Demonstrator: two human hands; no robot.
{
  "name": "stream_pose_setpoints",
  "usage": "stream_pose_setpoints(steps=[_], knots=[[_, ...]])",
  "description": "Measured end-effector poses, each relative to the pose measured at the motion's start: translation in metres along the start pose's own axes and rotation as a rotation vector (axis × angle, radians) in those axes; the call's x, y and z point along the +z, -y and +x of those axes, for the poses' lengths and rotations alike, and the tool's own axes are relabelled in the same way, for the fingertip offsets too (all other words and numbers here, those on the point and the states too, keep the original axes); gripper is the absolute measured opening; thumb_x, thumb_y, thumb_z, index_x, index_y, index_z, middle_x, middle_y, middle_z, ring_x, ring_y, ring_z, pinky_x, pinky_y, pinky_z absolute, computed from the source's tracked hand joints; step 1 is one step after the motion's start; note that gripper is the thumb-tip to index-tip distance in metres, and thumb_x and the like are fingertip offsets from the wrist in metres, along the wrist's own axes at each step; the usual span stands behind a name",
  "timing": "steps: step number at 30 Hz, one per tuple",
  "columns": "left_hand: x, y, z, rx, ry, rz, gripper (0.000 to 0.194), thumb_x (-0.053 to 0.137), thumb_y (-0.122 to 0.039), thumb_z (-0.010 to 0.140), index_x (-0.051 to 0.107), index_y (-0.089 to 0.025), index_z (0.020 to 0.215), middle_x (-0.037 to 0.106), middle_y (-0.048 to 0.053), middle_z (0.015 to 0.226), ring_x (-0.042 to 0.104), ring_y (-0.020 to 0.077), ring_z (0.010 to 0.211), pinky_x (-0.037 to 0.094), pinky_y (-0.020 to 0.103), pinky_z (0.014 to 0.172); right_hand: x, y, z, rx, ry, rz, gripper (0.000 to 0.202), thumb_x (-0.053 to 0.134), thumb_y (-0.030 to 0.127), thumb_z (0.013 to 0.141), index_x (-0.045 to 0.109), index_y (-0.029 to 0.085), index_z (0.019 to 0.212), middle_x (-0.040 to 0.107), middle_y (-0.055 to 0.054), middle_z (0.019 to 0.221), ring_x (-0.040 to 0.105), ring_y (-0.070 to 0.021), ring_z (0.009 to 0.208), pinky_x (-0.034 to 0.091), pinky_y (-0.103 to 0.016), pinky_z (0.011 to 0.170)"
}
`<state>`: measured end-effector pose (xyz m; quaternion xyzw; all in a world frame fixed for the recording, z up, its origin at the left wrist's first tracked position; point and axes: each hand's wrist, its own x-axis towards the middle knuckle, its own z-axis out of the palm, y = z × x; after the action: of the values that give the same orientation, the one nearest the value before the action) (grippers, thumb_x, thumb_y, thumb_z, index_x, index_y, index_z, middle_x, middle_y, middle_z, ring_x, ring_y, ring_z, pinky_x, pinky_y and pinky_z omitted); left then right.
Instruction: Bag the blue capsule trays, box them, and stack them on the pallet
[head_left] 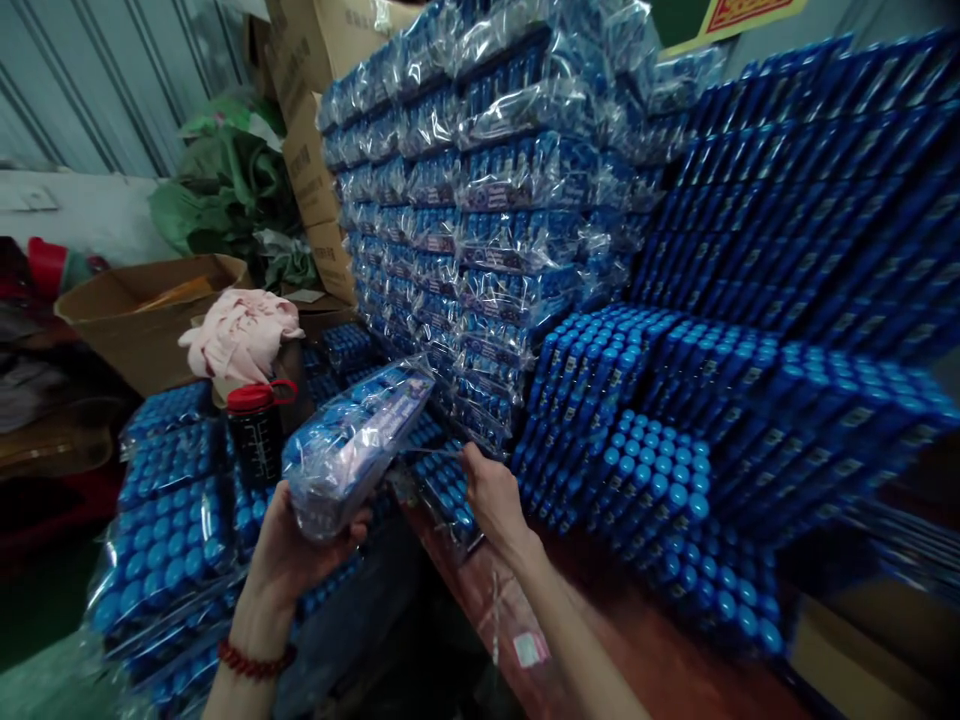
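Note:
A clear-wrapped pack of blue-capped bottles [360, 430] rests tilted in my left hand [300, 545], whose fingers curl around its lower end. The film on it is shiny and creased, with a printed side facing right. To the right of the pack, my right hand [491, 495] has its fingers pinched together. From the pack's side a thin pale strip of plastic film [435, 453] runs to those fingertips. Below and behind the strip lie more blue-capped bottles [450, 490], close to my right hand.
Wrapped packs [517, 180] form a tall stack ahead. Unwrapped blue bottles [660, 460] are piled on the right along the reddish tabletop [600, 620]. On the left are more wrapped packs [172, 540], a black bottle with red lid [255, 430], a pink cloth [240, 335] and a cardboard box [135, 330].

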<state>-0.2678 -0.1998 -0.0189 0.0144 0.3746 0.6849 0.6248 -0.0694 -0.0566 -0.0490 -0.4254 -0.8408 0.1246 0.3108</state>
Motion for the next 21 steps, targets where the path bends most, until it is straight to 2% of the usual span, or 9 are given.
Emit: stream_pose_setpoints(steps=[5, 9, 11, 12, 14, 15, 16, 18, 21], knots=[[0.000, -0.002, 0.008, 0.042, -0.036, -0.018, 0.041, 0.042, -0.040, 0.080, 0.060, -0.012, 0.104, 0.066, 0.017, 0.090, 0.060, 0.0210, 0.061, 0.046, 0.029, 0.045, -0.013, -0.014, -0.053, -0.039, -0.086, 0.372, 0.032, 0.033, 0.029, 0.092, 0.043, 0.020, 0.063, 0.037, 0.005, 0.053, 0.038, -0.0081, 0.048, 0.028, -0.020, 0.049], [0.009, 0.006, 0.022, 0.223, -0.216, -0.047, 0.017, 0.051, -0.030, 0.077, 0.060, -0.018, 0.086, 0.066, 0.003, 0.071, 0.063, 0.0192, 0.061, 0.053, 0.033, 0.054, -0.040, -0.004, -0.093, 0.092, -0.156, 0.568, 0.035, 0.036, 0.034, 0.093, 0.041, 0.020, 0.061, 0.037, 0.004, 0.057, 0.037, -0.0086, 0.052, 0.032, -0.020, 0.049], [0.013, 0.013, 0.031, 0.288, -0.255, -0.064, 0.010, 0.054, -0.024, 0.075, 0.060, -0.018, 0.080, 0.064, 0.000, 0.063, 0.061, 0.0154, 0.055, 0.054, 0.030, 0.056, -0.055, 0.007, -0.105, 0.108, -0.162, 0.626, 0.034, 0.038, 0.035, 0.093, 0.048, 0.019, 0.064, 0.050, 0.000, 0.070, 0.046, -0.0103, 0.061, 0.041, -0.021, 0.058], [0.015, 0.016, 0.035, 0.297, -0.251, -0.070, 0.008, 0.055, -0.023, 0.075, 0.060, -0.017, 0.078, 0.063, -0.001, 0.062, 0.060, 0.0141, 0.052, 0.054, 0.029, 0.055, -0.062, 0.013, -0.107, 0.099, -0.167, 0.654, 0.031, 0.040, 0.035, 0.092, 0.053, 0.019, 0.069, 0.056, -0.004, 0.085, 0.052, -0.0122, 0.071, 0.045, -0.024, 0.067], [0.016, 0.024, 0.040, 0.281, -0.236, -0.077, 0.007, 0.055, -0.021, 0.074, 0.060, -0.016, 0.076, 0.063, -0.001, 0.060, 0.059, 0.0131, 0.050, 0.054, 0.026, 0.053, -0.070, 0.024, -0.107, 0.093, -0.203, 0.754, 0.025, 0.043, 0.036, 0.091, 0.059, 0.019, 0.082, 0.055, -0.008, 0.113, 0.055, -0.0169, 0.094, 0.046, -0.031, 0.084], [0.016, 0.027, 0.042, 0.258, -0.224, -0.079, 0.007, 0.055, -0.021, 0.074, 0.060, -0.016, 0.077, 0.064, -0.001, 0.060, 0.060, 0.0134, 0.050, 0.054, 0.026, 0.052, -0.070, 0.028, -0.105, 0.104, -0.231, 0.837, 0.025, 0.042, 0.037, 0.092, 0.059, 0.020, 0.086, 0.055, -0.009, 0.117, 0.055, -0.0183, 0.100, 0.045, -0.034, 0.088], [0.016, 0.030, 0.043, 0.229, -0.208, -0.082, 0.008, 0.055, -0.022, 0.075, 0.060, -0.016, 0.077, 0.064, 0.000, 0.061, 0.060, 0.0140, 0.050, 0.054, 0.027, 0.052, -0.069, 0.030, -0.101, 0.120, -0.255, 0.941, 0.025, 0.040, 0.038, 0.093, 0.057, 0.020, 0.086, 0.058, -0.009, 0.110, 0.056, -0.0184, 0.099, 0.045, -0.036, 0.090], [0.012, 0.034, 0.043, 0.156, -0.166, -0.097, 0.010, 0.054, -0.023, 0.076, 0.060, -0.016, 0.079, 0.066, 0.001, 0.064, 0.063, 0.0162, 0.054, 0.055, 0.029, 0.052, -0.062, 0.024, -0.094, 0.154, -0.293, 1.129, 0.028, 0.036, 0.038, 0.094, 0.050, 0.021, 0.077, 0.059, -0.003, 0.080, 0.059, -0.0157, 0.081, 0.047, -0.037, 0.084], [0.002, 0.034, 0.038, 0.005, -0.091, -0.089, 0.019, 0.051, -0.031, 0.079, 0.060, -0.016, 0.086, 0.068, 0.006, 0.071, 0.066, 0.0209, 0.060, 0.053, 0.029, 0.047, -0.045, -0.013, -0.084, 0.241, -0.425, 1.168, 0.034, 0.044, 0.040, 0.091, 0.039, 0.021, 0.063, 0.038, 0.006, 0.056, 0.045, -0.0094, 0.055, 0.046, -0.028, 0.066]])
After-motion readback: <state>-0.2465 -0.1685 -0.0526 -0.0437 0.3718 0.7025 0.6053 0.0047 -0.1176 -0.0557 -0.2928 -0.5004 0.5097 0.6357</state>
